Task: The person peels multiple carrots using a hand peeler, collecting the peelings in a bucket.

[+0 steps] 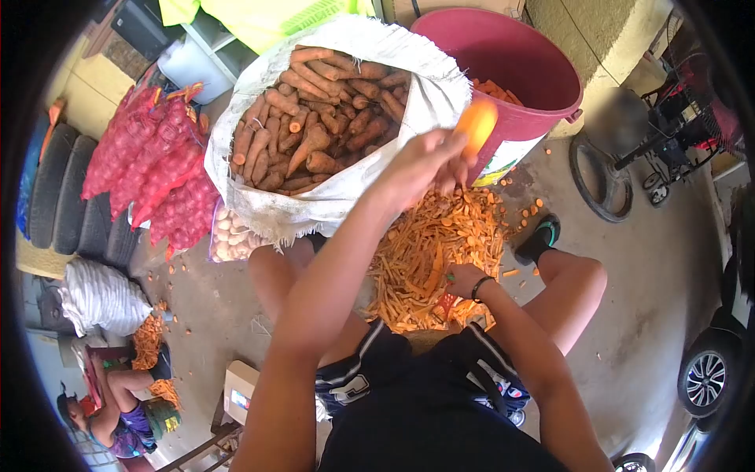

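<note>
My left hand is raised at the front of the maroon tub, closed on the lower end of a smooth, bright orange peeled carrot blurred by motion. Pieces of orange carrot lie inside the tub. My right hand is lower, between my knees and over a heap of carrot peelings. Its fingers are curled, and a small bit of green shows at them; what it holds is hidden. Beside the tub stands an open white sack full of unpeeled carrots.
Red mesh bags of onions and a bag of pale bulbs are left of the sack. Tires lean farther left. Another person sits at lower left by more peelings. A car wheel is at right.
</note>
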`<state>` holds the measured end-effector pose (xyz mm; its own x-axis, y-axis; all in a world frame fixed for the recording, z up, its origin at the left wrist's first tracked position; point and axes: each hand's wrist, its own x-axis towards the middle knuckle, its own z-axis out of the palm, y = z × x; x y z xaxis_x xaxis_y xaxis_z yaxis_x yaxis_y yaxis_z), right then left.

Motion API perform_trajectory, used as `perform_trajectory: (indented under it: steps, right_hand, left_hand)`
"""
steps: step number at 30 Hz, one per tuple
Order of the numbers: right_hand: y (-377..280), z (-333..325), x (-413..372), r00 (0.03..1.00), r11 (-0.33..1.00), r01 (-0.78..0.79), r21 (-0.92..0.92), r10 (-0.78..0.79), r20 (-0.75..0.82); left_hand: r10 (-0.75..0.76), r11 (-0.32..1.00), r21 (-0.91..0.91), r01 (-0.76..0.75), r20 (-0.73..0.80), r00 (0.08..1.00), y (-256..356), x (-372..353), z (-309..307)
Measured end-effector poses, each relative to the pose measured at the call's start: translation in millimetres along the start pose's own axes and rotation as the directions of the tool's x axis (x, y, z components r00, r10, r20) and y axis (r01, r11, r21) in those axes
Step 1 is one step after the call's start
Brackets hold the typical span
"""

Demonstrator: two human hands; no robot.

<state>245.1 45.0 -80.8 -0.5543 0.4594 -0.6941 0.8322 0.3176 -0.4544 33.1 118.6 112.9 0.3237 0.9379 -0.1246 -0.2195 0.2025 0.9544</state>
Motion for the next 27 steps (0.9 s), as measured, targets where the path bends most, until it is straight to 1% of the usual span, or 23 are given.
perform_trajectory:
  steps: [1, 2, 3, 4, 5, 6, 7, 8, 9, 10, 11, 13, 14, 15, 18, 21, 22, 25, 26, 27]
  right_hand:
    - [2, -7, -4, 0.998, 0.999, 0.023, 0.044, -0.021, -0.056]
    - [10, -5, -5, 0.990, 0.997, 0.066, 0.045, -0.059, -0.131]
    - [13, -11, -13, 0.988, 0.997, 0.073, 0.037, -0.067, -0.141]
    - [12, -20, -24, 0.986, 0.996, 0.082, 0.033, -0.076, -0.150]
    - [13, -27, -33, 0.984, 0.995, 0.090, 0.035, -0.084, -0.158]
    - [19, -31, -40, 0.976, 0.993, 0.109, 0.046, -0.098, -0.196]
    - [22, -37, -46, 0.968, 0.991, 0.125, 0.054, -0.110, -0.226]
    - [25, -43, -53, 0.959, 0.988, 0.139, 0.065, -0.118, -0.256]
    - [25, -49, -60, 0.950, 0.985, 0.154, 0.076, -0.127, -0.286]
    - [22, -52, -67, 0.942, 0.983, 0.159, 0.093, -0.123, -0.311]
    - [24, -51, -68, 0.941, 0.982, 0.173, 0.078, -0.141, -0.308]
    - [26, -51, -67, 0.935, 0.978, 0.202, 0.039, -0.181, -0.305]
    - [26, -49, -66, 0.940, 0.981, 0.193, 0.036, -0.174, -0.293]
    - [25, -45, -63, 0.945, 0.982, 0.184, 0.032, -0.168, -0.282]
    - [20, -42, -58, 0.947, 0.980, 0.197, 0.010, -0.187, -0.261]
    - [15, -38, -66, 0.948, 0.981, 0.195, 0.005, -0.187, -0.256]
    - [16, -37, -69, 0.947, 0.980, 0.199, 0.019, -0.187, -0.263]
    - [22, -42, -73, 0.951, 0.981, 0.191, 0.032, -0.177, -0.252]
    - [24, -43, -73, 0.955, 0.982, 0.187, 0.033, -0.174, -0.241]
    - [24, -48, -74, 0.946, 0.979, 0.202, 0.014, -0.191, -0.261]
  left_hand:
    - [0.070, 0.997, 0.037, -0.070, -0.003, 0.998, 30, 0, 12]
    - [0.088, 0.971, 0.224, -0.084, -0.008, 0.996, 36, 5, 7]
    - [0.107, 0.910, 0.405, -0.092, -0.014, 0.994, 43, 10, -1]
    - [0.173, 0.815, 0.568, -0.117, -0.046, 0.984, 48, 9, -14]
    - [0.237, 0.693, 0.711, -0.122, -0.065, 0.969, 51, 4, -33]
    - [0.336, 0.579, 0.811, -0.083, -0.144, 0.931, 47, -1, -64]
    - [0.389, 0.496, 0.868, 0.016, -0.238, 0.890, 59, -19, -78]
    - [0.455, 0.471, 0.874, 0.121, -0.358, 0.816, 60, -31, -112]
    - [0.550, 0.504, 0.861, 0.072, -0.384, 0.741, 53, -45, -159]
    - [0.662, 0.356, 0.913, 0.202, -0.398, 0.635, 51, -64, -189]
    - [0.644, 0.398, 0.892, 0.216, -0.439, 0.626, 51, -83, -224]
    - [0.507, 0.229, 0.815, 0.532, -0.566, 0.650, 48, -119, -286]
    - [0.458, 0.185, 0.700, 0.690, -0.682, 0.570, 38, -132, -309]
    - [0.417, 0.129, 0.558, 0.820, -0.780, 0.466, 30, -138, -320]
    - [0.349, 0.062, 0.468, 0.882, -0.838, 0.420, 35, -141, -312]
    - [0.401, 0.088, 0.667, 0.739, -0.703, 0.587, 44, -139, -312]
    - [0.400, 0.140, 0.648, 0.748, -0.728, 0.556, 48, -136, -308]
    - [0.431, 0.140, 0.690, 0.710, -0.688, 0.584, 63, -140, -298]
    - [0.449, 0.295, 0.707, 0.642, -0.696, 0.560, 65, -142, -298]
    - [0.461, 0.439, 0.706, 0.555, -0.708, 0.535, 66, -147, -300]
